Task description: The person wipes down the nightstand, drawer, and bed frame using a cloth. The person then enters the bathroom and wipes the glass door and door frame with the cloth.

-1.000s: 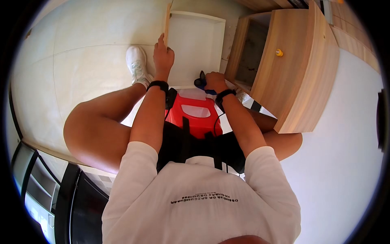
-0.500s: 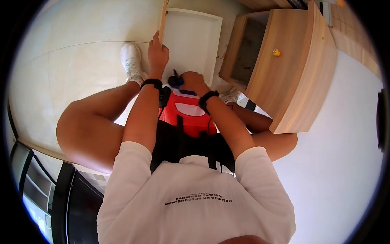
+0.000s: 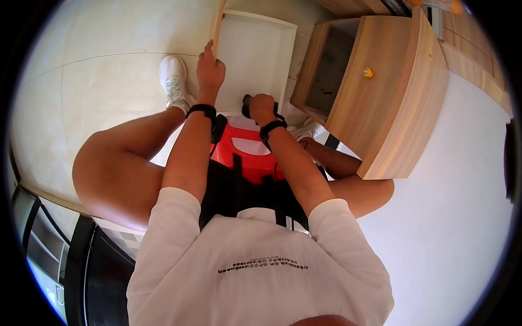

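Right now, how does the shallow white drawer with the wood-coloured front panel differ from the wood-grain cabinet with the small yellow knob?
The shallow white drawer is mostly plain white, while the wood-grain cabinet is mostly light brown. The drawer is a low, open box; the cabinet looks bulkier. The left hand has a finger at the drawer's front panel, while neither hand touches the cabinet. Both have wood-coloured surfaces.

White T-shirt (image 3: 261, 296) (black lettering (image 3: 262, 264)), black wristbands (image 3: 202, 110).

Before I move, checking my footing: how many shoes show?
2: one shoe left of the drawer, the other, partly hidden, between the right wrist and the cabinet. More may be hidden.
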Available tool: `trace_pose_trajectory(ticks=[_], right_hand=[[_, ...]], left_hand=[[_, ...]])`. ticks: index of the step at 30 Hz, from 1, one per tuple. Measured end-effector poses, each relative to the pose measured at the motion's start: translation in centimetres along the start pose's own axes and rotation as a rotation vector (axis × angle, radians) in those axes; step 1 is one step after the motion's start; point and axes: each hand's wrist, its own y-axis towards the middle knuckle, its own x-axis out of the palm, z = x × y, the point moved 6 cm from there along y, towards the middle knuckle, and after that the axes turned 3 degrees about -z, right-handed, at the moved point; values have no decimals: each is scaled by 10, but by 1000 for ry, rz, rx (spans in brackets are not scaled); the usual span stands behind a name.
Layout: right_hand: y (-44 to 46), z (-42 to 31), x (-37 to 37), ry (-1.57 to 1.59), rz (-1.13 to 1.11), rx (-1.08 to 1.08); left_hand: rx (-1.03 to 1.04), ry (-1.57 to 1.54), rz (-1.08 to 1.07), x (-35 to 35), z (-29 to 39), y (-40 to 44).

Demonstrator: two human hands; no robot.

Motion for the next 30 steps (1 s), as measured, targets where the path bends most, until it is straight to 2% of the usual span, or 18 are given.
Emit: trace_pose_trajectory(ticks=[4,6,11,13,16,18,21,25,27,30], right_hand=[[-3,-34,-22,216,-92,-109],[-4,-44,-21,611,-30,-143],[-23,-12,-19,505,-11,-155],[-21,17,-13,272,-142,-69],[-18,57,4,94,-176,-49],[-18,76,7,-20,-129,38],[-18,66,13,-109,-24,21],[-9,46,17,-72,-2,54],[-16,25,-10,91,-107,3],[-9,-7,-14,457,-72,-94]], left_hand=[[-18,2,-2,0,2,-1],[-6,2,10,-2,4,-1],[14,9,10,1,0,0],[-20,22,-14,1,1,0],[-31,27,-19,3,-1,1],[-12,21,2,1,-1,1],[37,16,23,0,1,0],[4,14,4,1,1,0],[-5,17,-2,1,0,1],[3,14,4,3,-2,1]])
